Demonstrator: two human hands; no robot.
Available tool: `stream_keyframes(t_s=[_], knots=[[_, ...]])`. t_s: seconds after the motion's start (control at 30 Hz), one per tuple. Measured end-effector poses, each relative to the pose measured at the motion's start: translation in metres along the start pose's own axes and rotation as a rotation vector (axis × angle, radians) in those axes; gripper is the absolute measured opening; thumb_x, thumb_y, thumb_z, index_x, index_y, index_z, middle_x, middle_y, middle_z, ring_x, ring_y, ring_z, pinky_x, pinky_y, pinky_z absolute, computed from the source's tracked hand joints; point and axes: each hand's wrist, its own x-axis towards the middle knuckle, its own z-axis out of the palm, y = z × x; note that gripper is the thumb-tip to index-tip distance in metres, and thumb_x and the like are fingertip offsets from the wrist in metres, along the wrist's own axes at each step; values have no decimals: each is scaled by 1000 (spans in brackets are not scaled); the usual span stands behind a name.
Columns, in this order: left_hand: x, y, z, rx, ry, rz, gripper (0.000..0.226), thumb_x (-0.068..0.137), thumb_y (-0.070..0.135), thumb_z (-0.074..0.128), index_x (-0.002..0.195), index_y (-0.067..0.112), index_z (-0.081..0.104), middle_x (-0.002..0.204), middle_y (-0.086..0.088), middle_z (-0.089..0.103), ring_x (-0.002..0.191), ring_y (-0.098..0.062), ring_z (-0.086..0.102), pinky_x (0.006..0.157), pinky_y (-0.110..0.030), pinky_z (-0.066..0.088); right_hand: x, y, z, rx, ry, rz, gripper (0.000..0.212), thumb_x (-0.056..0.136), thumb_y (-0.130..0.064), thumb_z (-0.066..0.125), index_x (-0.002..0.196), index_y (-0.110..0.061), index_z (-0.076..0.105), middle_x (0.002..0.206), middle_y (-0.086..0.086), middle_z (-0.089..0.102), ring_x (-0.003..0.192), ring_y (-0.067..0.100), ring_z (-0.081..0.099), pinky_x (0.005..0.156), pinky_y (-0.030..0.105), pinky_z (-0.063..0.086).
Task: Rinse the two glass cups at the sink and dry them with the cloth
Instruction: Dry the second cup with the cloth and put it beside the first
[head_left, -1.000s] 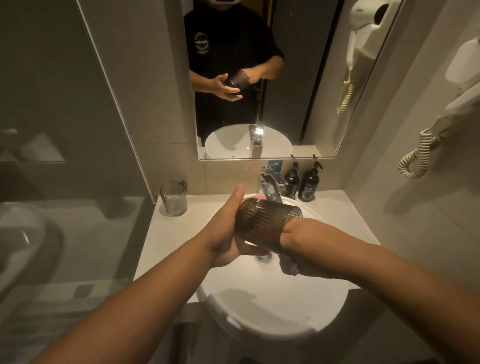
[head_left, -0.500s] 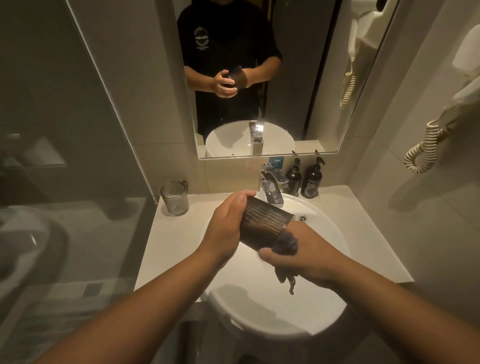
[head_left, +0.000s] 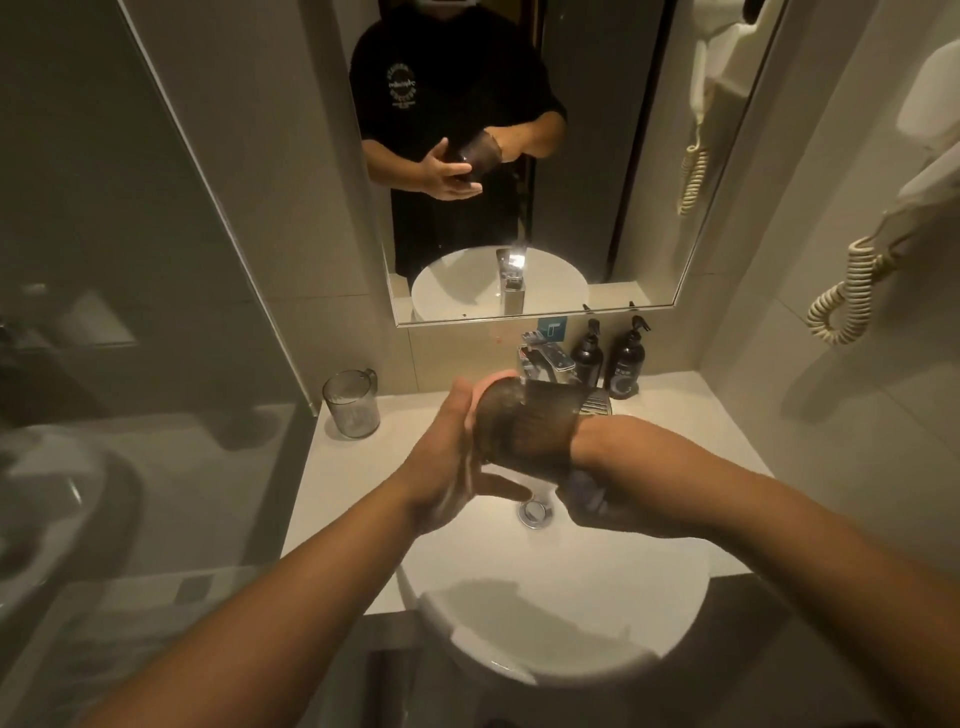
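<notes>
Dark ribbed glass cup (head_left: 524, 423) is held on its side over the white basin (head_left: 571, 597), just in front of the faucet (head_left: 545, 364), so drips land in the bowl. Left hand (head_left: 457, 467) cradles the base end: palm against the bottom, thumb up over the top edge, fingers extended underneath, mostly straight, supporting rather than clamping. Right hand (head_left: 618, 493) is at the mouth end, wrist bent down and inward, and looks like it's holding the dark cloth (head_left: 584, 486) bunched just below the rim; fingers are hidden behind the wrist, so I can't confirm the grip. Judging by the pose, this is the drying step on cup one: left hand acts as the rotating fixture, right hand works the cloth. No water visibly running. Second cup, a clear glass mug (head_left: 352, 403), sits upright on the counter (head_left: 353, 478) left of the basin, near the wall, well apart from both hands. Can't tell whether it's been rinsed yet. Two dark pump bottles (head_left: 608, 358) stand behind the faucet.
</notes>
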Motion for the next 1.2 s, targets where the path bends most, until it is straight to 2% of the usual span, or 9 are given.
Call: stream_keyframes(t_s=[0.13, 0.33, 0.5, 0.73, 0.93, 1.0, 1.07, 1.13, 1.2], knots=[[4, 9, 5, -10, 57, -164, 66, 97, 68, 24, 109, 25, 73, 107, -10, 77, 105, -29, 71, 89, -57, 57, 0, -10, 9, -248, -162, -184, 9, 68, -14, 73, 73, -21, 76, 77, -1, 64, 73, 14, 58, 59, 20, 36], [6, -7, 16, 136, 195, 86, 44, 105, 47, 34, 87, 37, 73, 94, -1, 68, 88, -18, 63, 62, -29, 52, 3, 1, 32, -167, -166, -96, 12, 73, -3, 54, 75, -5, 66, 74, 9, 59, 65, 24, 56, 52, 12, 26], [6, -16, 10, 262, 243, 287, 36, 94, 50, 35, 96, 44, 70, 99, 12, 69, 102, -16, 63, 91, -42, 54, -3, -8, 36, 149, 4, 12, 27, 75, -29, 37, 74, -8, 53, 68, 5, 52, 60, 24, 45, 51, 32, 42], [-4, -17, 6, 342, 216, 508, 37, 90, 56, 33, 109, 42, 61, 109, -2, 67, 104, -24, 65, 90, -48, 57, -15, -22, 31, 722, 96, 256, 14, 83, -24, 72, 92, -30, 63, 63, -14, 63, 61, 3, 61, 61, 19, 52], [-10, -21, 7, 432, 207, 691, 50, 91, 71, 32, 120, 37, 54, 117, 12, 63, 107, -16, 63, 87, -33, 58, -13, -15, 37, 1700, 115, 379, 66, 61, -13, 79, 123, -8, 58, 107, 25, 60, 87, 30, 57, 61, 29, 40], [-9, -18, 6, 378, 159, 608, 55, 87, 79, 34, 125, 45, 53, 123, 15, 62, 114, -15, 62, 91, -29, 56, -14, -12, 24, 1446, 135, 347, 54, 67, -18, 76, 117, -7, 61, 100, 22, 63, 78, 24, 60, 57, 28, 44], [-10, -8, 9, 184, 65, 371, 43, 88, 72, 40, 122, 54, 57, 130, 10, 62, 118, -22, 64, 94, -45, 57, -14, -8, 8, 665, 159, 204, 26, 74, -23, 62, 90, -3, 66, 71, 11, 62, 59, 22, 57, 48, 28, 44], [-9, 5, 13, -35, 16, 68, 47, 88, 72, 41, 116, 44, 68, 127, -5, 68, 115, -30, 67, 90, -58, 57, -10, -8, -2, 49, 2, -4, 12, 75, -17, 55, 70, -6, 58, 59, 5, 49, 58, 24, 48, 47, 24, 34], [-8, 14, 13, -33, 7, -80, 60, 87, 71, 37, 109, 30, 74, 116, -10, 74, 110, -30, 69, 89, -54, 57, -9, -11, 0, -172, -101, -164, 8, 71, -11, 58, 64, -11, 62, 61, 3, 52, 59, 20, 47, 50, 23, 32]])
